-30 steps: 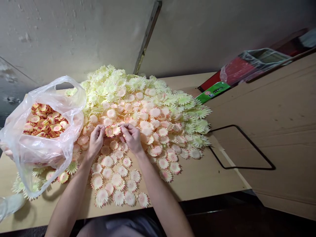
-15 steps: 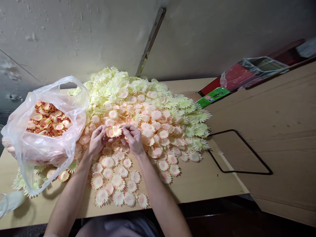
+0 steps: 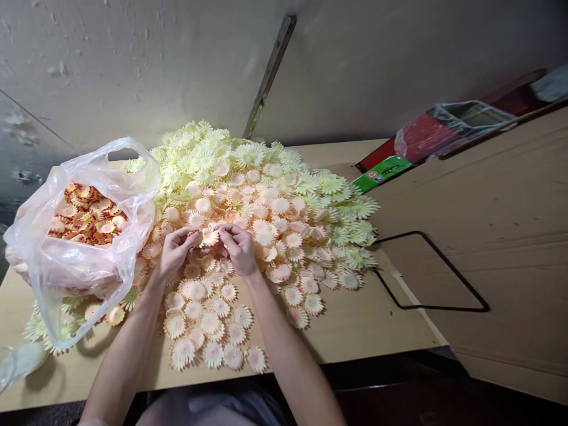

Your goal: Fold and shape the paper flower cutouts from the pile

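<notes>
Between my hands is a small yellow artificial flower layer [image 3: 209, 237] with red-tipped petals. My left hand [image 3: 176, 253] pinches its left side, thumb laid over the petals. Its right side is in the fingertips of my right hand [image 3: 238, 247]. The fingers beneath are partly hidden, so I cannot tell whether more layers are stacked there. Below and behind both hands spreads a heap of pale pink flower layers [image 3: 266, 231], with green-white ones [image 3: 202, 157] towards the back. Loose pink layers [image 3: 210, 322] lie between my forearms.
A thin plastic bag [image 3: 95, 266] at the left holds many red-edged flower layers [image 3: 89, 216]. Near the front left corner lies a translucent container [image 3: 22, 364]. To the right stand a cardboard sheet [image 3: 501, 254], a black wire frame [image 3: 437, 309] and a red box [image 3: 426, 139]. A wall closes the back.
My left thumb has moved right over the flower piece, covering its left part. Two flower faces showed between my hands before; now one shows. The heap and bag look the same.
</notes>
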### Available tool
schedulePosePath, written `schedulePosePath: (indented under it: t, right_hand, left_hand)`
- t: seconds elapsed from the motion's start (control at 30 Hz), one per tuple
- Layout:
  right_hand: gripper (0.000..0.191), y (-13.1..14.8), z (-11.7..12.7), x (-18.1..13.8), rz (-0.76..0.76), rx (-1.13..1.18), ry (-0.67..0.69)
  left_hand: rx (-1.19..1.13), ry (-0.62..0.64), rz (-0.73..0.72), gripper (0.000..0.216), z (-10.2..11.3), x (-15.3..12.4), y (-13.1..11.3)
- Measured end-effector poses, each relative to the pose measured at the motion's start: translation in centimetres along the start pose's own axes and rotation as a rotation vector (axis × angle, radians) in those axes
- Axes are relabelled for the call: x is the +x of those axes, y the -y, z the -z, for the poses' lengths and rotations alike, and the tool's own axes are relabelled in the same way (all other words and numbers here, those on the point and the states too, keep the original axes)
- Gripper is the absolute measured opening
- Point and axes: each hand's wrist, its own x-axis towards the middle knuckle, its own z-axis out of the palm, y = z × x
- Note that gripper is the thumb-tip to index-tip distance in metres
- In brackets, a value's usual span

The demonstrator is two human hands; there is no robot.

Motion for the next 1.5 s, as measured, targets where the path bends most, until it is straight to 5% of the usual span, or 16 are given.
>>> schedulePosePath:
  t: [0.27,0.53,1.17,1.33,1.5]
  right_hand:
    - [0.033,0.5,-0.7,-0.6,0.032,-0.153,0.059]
    - [0.032,0.2,-1.0,-0.5,0.071,-0.218,0.009]
    - [0.032,-0.1,-2.2,-0.4,0.018,-0.099,-0.341]
    - [0.031,0.5,0.1,0.1,0.180,-0.078,-0.516]
    - [0.029,1.7,-0.2,0.1,0.412,-0.289,-0.407]
  left_hand:
    - [0.222,-0.108,-0.145,0.029,-0.2,-0.3,-0.2]
    - [0.231,-0.003,-0.062,0.033,-0.9,-0.6,-0.4]
    - [0.136,-0.095,-0.218,0.031,-1.7,-0.9,0.2]
    - [0.014,-0.269,-0.355,0.028,0.3,-0.1,-0.4]
    - [-0.046,-0.130,-0.333,0.021,-0.1,0.1,-1.2]
